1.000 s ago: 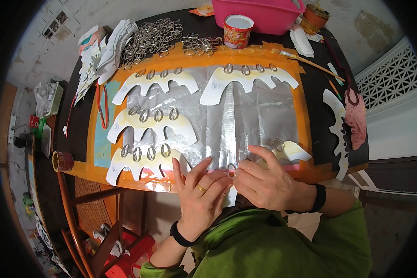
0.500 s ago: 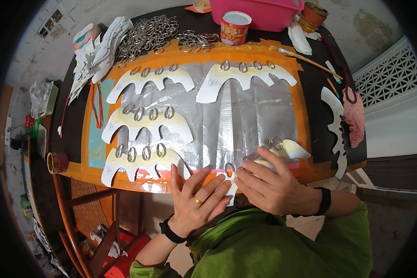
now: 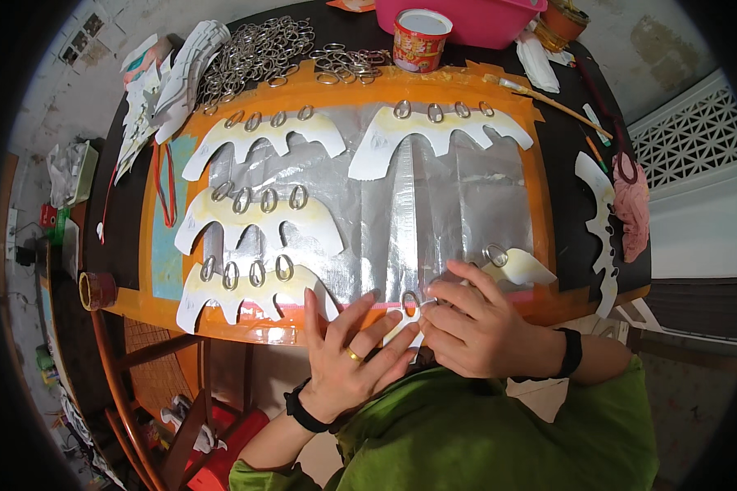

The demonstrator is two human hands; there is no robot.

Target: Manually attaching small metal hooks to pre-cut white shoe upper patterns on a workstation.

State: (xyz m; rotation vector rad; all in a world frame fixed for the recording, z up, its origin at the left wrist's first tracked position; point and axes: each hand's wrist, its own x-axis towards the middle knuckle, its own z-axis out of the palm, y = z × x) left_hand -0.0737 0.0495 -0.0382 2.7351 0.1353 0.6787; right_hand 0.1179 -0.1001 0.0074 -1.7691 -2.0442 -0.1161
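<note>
Right hand [image 3: 485, 331] has shifted its index finger toward nine o'clock; left hand's [image 3: 341, 360] fingers are spread, right's curled, grip on the cut-out white paper strip [image 3: 406, 331] at the dark desk's [image 3: 562, 184] six-o'clock edge indeterminable; the silver oval metal ring [image 3: 404, 304] should stay square under even pressing.

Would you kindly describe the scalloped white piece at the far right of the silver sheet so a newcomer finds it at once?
On the dark table, find the silver sheet bordered by orange tape. Across its far right part lies the scalloped white piece, four metal rings along its far edge. Unlike three similar pieces, it lies outside the sheet's left-hand column.
</note>
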